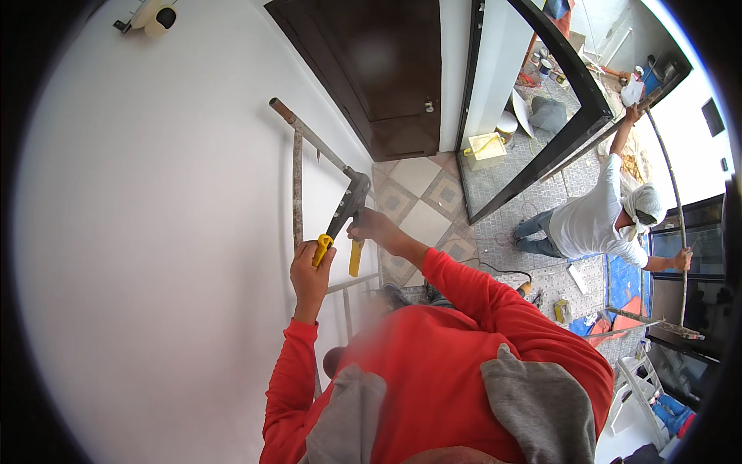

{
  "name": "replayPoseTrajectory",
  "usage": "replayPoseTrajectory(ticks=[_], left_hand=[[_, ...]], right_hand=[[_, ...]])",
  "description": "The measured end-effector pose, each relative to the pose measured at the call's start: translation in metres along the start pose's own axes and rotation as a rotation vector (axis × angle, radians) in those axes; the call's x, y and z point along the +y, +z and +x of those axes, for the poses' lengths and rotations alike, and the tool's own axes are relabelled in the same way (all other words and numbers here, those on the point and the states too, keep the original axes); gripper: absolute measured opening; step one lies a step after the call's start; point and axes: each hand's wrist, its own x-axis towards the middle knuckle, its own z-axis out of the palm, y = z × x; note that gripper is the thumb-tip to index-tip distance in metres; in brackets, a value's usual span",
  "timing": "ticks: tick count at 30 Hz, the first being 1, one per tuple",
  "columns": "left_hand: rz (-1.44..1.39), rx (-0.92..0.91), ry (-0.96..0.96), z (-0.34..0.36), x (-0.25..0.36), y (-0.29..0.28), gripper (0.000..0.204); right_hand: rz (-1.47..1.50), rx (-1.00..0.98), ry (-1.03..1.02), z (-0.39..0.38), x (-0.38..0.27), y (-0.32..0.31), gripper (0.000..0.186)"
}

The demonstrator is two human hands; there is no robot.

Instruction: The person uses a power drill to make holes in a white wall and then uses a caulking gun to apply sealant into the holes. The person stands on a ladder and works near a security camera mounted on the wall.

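Note:
My left hand point(309, 274) is closed on a yellow grip of a dark two-handled metal tool point(344, 203), resembling a hand riveter. My right hand point(371, 228) is closed around its other handle, whose yellow end point(355, 259) shows below the fingers. The tool's head touches or overlaps the upper end of a worn metal tube point(317, 139), part of a frame point(297, 185) standing by the white wall. Red sleeves cover both my forearms.
A dark door point(379, 62) stands ahead. At the right, a co-worker point(580, 224) in white grips a long pole frame point(676, 185) beside a black-framed doorway point(541, 185). A white box point(487, 157), cord point(502, 271), sheets and a stepladder point(641, 387) lie or stand around.

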Motion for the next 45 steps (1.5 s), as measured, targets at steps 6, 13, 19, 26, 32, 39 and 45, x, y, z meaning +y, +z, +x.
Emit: replayPoseTrajectory(ticks=[6, 13, 19, 26, 32, 39, 45], left_hand=[[0.012, 0.059, 0.257, -0.029, 0.023, 0.028, 0.028], [-0.164, -0.153, 0.336, -0.035, 0.035, 0.052, 0.041], [-0.268, -0.342, 0.417, -0.034, 0.036, 0.049, 0.042], [-0.394, -0.457, 0.525, -0.025, 0.015, 0.049, 0.042], [-0.498, -0.506, 0.553, -0.024, 0.0, 0.048, 0.042], [-0.501, -0.525, 0.58, -0.023, -0.002, 0.034, 0.041], [-0.748, -0.831, 0.251, -0.012, -0.025, 0.047, 0.028]], right_hand=[[0.02, -0.095, -0.182, -0.05, -0.021, -0.004, 0.081], [0.154, 0.023, -0.23, -0.106, -0.046, 0.006, 0.079], [0.158, 0.284, -0.256, -0.126, -0.034, 0.022, 0.075], [0.087, 0.502, -0.323, -0.138, -0.026, 0.055, 0.068], [0.031, 0.581, -0.333, -0.14, -0.02, 0.077, 0.067], [0.073, 0.619, -0.356, -0.135, -0.01, 0.085, 0.067], [-0.711, 0.906, -0.008, -0.142, -0.037, 0.108, 0.053]])
